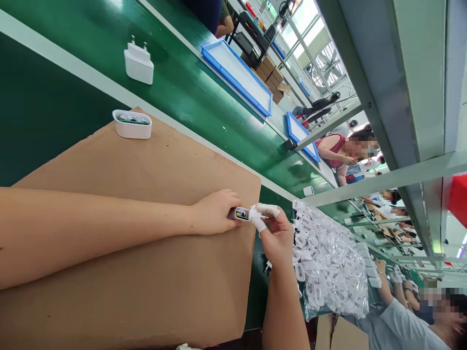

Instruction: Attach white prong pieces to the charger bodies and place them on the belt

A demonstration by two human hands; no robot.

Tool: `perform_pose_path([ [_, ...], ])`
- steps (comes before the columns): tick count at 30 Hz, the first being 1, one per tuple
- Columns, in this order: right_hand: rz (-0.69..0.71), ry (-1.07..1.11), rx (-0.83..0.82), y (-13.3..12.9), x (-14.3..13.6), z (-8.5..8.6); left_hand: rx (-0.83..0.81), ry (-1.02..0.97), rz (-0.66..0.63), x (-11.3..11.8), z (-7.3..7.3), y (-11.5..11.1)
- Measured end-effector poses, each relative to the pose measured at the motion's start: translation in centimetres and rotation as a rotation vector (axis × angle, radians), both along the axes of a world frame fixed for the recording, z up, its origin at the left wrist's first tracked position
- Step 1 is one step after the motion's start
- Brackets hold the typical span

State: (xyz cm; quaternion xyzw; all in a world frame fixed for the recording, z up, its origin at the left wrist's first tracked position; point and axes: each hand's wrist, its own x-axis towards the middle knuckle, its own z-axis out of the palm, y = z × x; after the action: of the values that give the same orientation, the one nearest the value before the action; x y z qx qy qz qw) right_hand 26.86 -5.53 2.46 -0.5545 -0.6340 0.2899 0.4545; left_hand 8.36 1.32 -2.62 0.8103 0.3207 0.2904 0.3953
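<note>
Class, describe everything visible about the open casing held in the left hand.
The casing looks like pale plastic, with a rounded oblong rim; its open face, toward the camera, shows small green and dark parts. Over the cardboard, near its edge, the left hand holds one end; the right hand has covered fingertips at the other.

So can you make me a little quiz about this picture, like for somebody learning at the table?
1. True or false: the white two-pronged plug is on the shiny green tabletop.
2. Which hand wears the white finger covers?
3. Fill in the blank: the left hand holds a small, pale, open oval casing with ____ showing inside.

Key:
1. True.
2. The right hand.
3. Electronics.
</note>
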Motion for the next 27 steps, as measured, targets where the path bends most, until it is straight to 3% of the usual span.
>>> perform_pose_path([
  [6, 0.065, -0.384, 0.251, -0.01, -0.71, 0.24, -0.026, -0.031, -0.027, 0.01, -0.16, 0.18],
  [11, 0.149, -0.522, 0.247, 0.49, -0.71, 0.02, -0.001, -0.025, -0.028, 0.10, -0.35, 0.16],
  [15, 0.113, -0.629, 0.275, 0.72, -0.57, -0.02, 0.002, 0.001, -0.016, 0.14, -0.11, 0.12],
  [19, 0.003, -0.501, 0.309, 0.76, -0.39, 0.16, 0.001, 0.025, 0.002, 0.16, 0.13, 0.11],
  [23, -0.036, -0.228, 0.090, 0.69, -0.30, 0.19, -0.005, 0.015, -0.004, 0.07, 0.20, 0.10],
  [27, -0.013, -0.135, -0.048, 0.75, -0.43, 0.08, -0.007, 0.006, -0.006, -0.01, 0.10, 0.10],
])
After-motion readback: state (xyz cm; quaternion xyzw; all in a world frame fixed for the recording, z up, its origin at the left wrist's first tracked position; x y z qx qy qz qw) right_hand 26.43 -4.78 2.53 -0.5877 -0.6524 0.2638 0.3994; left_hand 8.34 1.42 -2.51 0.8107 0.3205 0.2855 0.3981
